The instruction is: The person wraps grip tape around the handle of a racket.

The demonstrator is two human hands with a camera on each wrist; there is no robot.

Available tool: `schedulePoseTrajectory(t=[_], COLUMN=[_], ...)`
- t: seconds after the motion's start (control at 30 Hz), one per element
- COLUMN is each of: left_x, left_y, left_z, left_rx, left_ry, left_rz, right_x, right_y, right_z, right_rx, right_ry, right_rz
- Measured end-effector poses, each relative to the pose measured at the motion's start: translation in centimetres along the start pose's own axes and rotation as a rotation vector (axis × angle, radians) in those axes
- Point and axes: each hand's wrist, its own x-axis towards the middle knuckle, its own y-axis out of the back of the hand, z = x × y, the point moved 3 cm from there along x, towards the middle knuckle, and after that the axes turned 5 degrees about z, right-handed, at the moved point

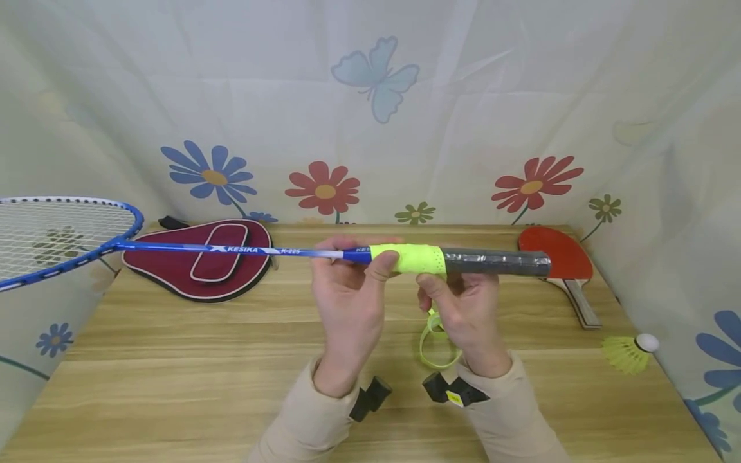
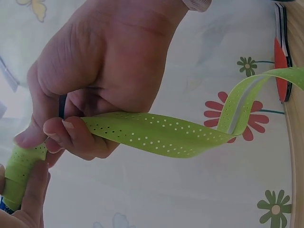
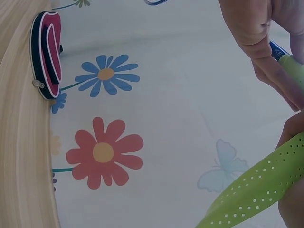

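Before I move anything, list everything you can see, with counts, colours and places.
Table: one, wood-coloured, foreground
Badminton racket: one, mostly blue, held above the table
Grip tape: one, lime, partly wrapped on the racket, rest hanging
Zipped case: one, maroon, table's back left
Table tennis bat: one, red, table's back right
Shuttlecock: one, yellow and white, table's right side
Backdrop: one, pale with printed flowers, behind
Sleeves: two, beige, front
Wrist devices: two, black, at the cuffs
Left hand: one, bare, gripping the racket
Right hand: one, bare, pinching the tape

Upper right, the left hand (image 3: 259,33) grips the green-wrapped handle (image 3: 295,70), and lower right, here's the right hand (image 3: 293,206) holding perforated tape (image 3: 254,190) that sweeps to the bottom edge, a red case (image 3: 53,52) upper left on the desk (image 3: 26,156).
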Motion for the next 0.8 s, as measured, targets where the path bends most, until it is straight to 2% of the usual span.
schedulePoseTrajectory(t=[0.3, 0.4, 0.53, 0.63, 0.8], left_x=[-0.2, -0.2, -0.2, -0.1, 0.0], left_y=[-0.3, -0.5, -1.1, -1.1, -0.7], left_z=[-0.3, -0.2, -0.1, 0.0, 0.1], left_rx=[-0.067, -0.128, -0.210, -0.178, -0.103], left_ry=[0.038, 0.039, -0.001, -0.044, -0.077], left_rz=[0.022, -0.035, -0.158, -0.178, -0.130], right_x=[-0.1, 0.0, 0.1, 0.2, 0.3], right_y=[-0.2, -0.1, 0.1, 0.3, 0.4], right_z=[0.0, -0.1, -0.2, -0.2, -0.1], right_rx=[0.090, 0.077, 0.066, 0.065, 0.048], right_ry=[0.036, 0.039, 0.017, -0.014, -0.047], right_rz=[0.025, 0.026, 0.033, 0.023, -0.048])
